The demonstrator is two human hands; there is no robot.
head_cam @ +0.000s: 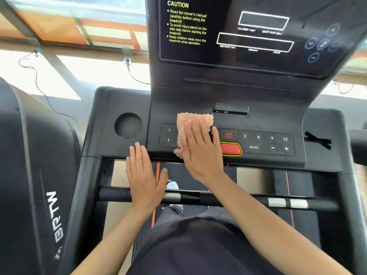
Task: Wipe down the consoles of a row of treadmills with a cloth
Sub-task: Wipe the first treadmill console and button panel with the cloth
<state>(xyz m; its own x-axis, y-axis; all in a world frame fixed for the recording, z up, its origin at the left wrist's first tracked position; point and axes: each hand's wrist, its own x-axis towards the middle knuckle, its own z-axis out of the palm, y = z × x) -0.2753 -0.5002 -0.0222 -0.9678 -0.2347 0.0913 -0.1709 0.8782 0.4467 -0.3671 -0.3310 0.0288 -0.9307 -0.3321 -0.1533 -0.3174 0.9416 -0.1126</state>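
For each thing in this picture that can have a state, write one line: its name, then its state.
cloth: pressed flat on the button panel
right hand: flat on the cloth
left hand: open, empty
display: dark
cup holder: empty

The console (228, 92) is matt black all over. Its upper display panel (248, 32) is glossy black, with a caution notice (186, 24) in yellow lettering and two readout windows outlined in white. Round control symbols (321, 43) at its right edge are pale blue. The lower button panel (266, 142) carries white numerals and signs, and a stop/start label (228, 134) outlined in red. The safety key (230, 149) is red-orange with a yellow border. The cloth (190, 126) is pink and white in a small wavy chequered pattern. The handlebar (278, 202) is black with silver bands. The treadmill belt (172, 173) is dark with a thin orange stripe. The neighbouring machine's cover (39, 175) is black with white lettering.
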